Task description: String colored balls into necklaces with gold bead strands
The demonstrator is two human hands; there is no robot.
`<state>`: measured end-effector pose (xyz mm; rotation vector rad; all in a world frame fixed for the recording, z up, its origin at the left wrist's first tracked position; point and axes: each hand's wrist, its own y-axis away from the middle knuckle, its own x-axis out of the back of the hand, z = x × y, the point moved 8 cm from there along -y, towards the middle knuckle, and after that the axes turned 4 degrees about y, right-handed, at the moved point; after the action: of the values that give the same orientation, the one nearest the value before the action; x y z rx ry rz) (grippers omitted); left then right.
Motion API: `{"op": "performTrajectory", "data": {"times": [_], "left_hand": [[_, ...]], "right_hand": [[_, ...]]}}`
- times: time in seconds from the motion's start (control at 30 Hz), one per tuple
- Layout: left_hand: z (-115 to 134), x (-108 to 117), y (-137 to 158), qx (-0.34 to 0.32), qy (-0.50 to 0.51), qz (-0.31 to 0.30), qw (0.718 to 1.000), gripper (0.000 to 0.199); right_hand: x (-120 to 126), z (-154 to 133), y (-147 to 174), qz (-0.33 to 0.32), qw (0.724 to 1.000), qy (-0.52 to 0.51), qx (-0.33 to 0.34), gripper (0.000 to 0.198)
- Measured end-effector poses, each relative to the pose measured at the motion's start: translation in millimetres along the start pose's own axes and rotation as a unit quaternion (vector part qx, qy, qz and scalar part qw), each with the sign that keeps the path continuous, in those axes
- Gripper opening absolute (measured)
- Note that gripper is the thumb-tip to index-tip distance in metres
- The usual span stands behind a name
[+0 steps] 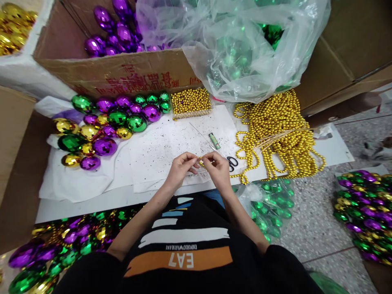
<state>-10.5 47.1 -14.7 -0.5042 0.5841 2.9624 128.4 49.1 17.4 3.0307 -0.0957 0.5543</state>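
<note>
Near the table's front edge my left hand (185, 165) and my right hand (216, 166) meet, thumbs and forefingers pinched. Between them are small gold beads (201, 161), gripped from both sides; the fingers cover most of them. Just right of my right hand lie black-handled scissors (232, 163), partly hidden by it. A green lighter (214, 141) rests beyond my hands, beside a long thin needle-like rod (200, 134). Strands of gold beads (277, 134) are heaped to the right, one trailing toward my right hand.
Purple, green and gold faceted ornaments (105, 118) lie at the left. A clear box of loose gold beads (191, 103) stands at the back, before a cardboard box (116, 73) with purple ornaments. A plastic bag (245, 53) hangs over that box. Finished-looking strings (366, 212) lie at right.
</note>
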Motion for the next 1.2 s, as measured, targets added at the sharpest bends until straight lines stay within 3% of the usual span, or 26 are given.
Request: {"op": "performTrajectory", "data": {"times": [0.13,0.37,0.47,0.77,0.9,1.0,1.2], "left_hand": [[0.3,-7.9,0.0,0.029,0.071,-0.045,0.996,0.025],[-4.6,-15.9,2.4,0.068,0.066,-0.093,0.991,0.033],[-9.5,-15.9,3.5,0.075,0.050,-0.104,0.991,0.032],[-16.4,-10.1,-1.0,0.067,-0.054,-0.086,0.993,0.028],[-10.3,-6.3,-3.8,0.031,-0.124,-0.081,0.989,0.024],[-2.2,-5.3,-4.1,-0.012,-0.158,-0.075,0.985,0.022],[6.6,5.5,-4.0,-0.032,-0.076,0.017,0.996,0.022]], "right_hand": [[-0.6,13.9,-4.0,-0.005,0.986,-0.155,-0.069,0.016],[9.0,11.7,-6.4,0.052,0.993,-0.103,-0.033,0.013],[15.2,11.8,-10.4,0.064,0.988,-0.134,-0.035,0.010],[24.1,27.7,-19.6,0.099,0.935,-0.309,-0.141,0.012],[21.8,30.1,-20.0,0.080,0.924,-0.340,-0.158,0.015],[17.0,26.2,-20.7,0.033,0.939,-0.312,-0.142,0.019],[-14.0,24.3,-3.4,-0.078,0.969,-0.198,-0.128,0.036]]}}
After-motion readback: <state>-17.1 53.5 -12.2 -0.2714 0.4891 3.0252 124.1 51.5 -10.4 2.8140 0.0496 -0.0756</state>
